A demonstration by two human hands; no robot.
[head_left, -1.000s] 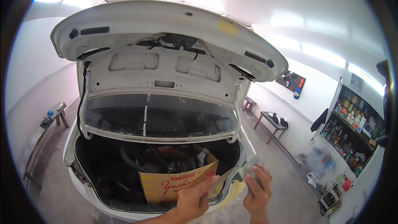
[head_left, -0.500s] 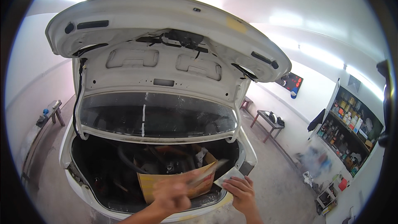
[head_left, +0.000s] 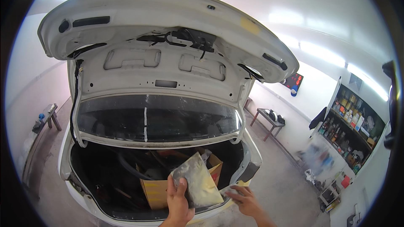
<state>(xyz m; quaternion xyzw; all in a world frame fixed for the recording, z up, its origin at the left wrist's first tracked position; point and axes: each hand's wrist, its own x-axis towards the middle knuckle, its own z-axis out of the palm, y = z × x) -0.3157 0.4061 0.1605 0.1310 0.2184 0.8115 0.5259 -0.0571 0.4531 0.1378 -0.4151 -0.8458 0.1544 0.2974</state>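
Here, the left hand (head_left: 179, 204) is closed on the edge of a flat square plate (head_left: 204, 180), its thumb lying along the upper face, which is smeared with pale yellow paste. The plate is tilted, held at the rear edge of the car's open trunk (head_left: 94, 172). The right hand (head_left: 246, 202) is just beside the plate's lower right corner, fingers bent around a thin grey piece (head_left: 227, 192); its shape is hard to make out, and I cannot tell whether it touches the plate.

Behind the plate, partly covered by it, a cardboard box (head_left: 154, 194) stands in the trunk with its top open. Dark, jumbled things fill it, too shadowed to name, with a pale crumpled thing (head_left: 206, 155) at its right side. The trunk lid (head_left: 160, 12) is raised above.

Over to the right, a wall cabinet (head_left: 352, 127) holds bottles and cans on its shelves. Near that wall, a bench (head_left: 273, 122) carries black and white things.
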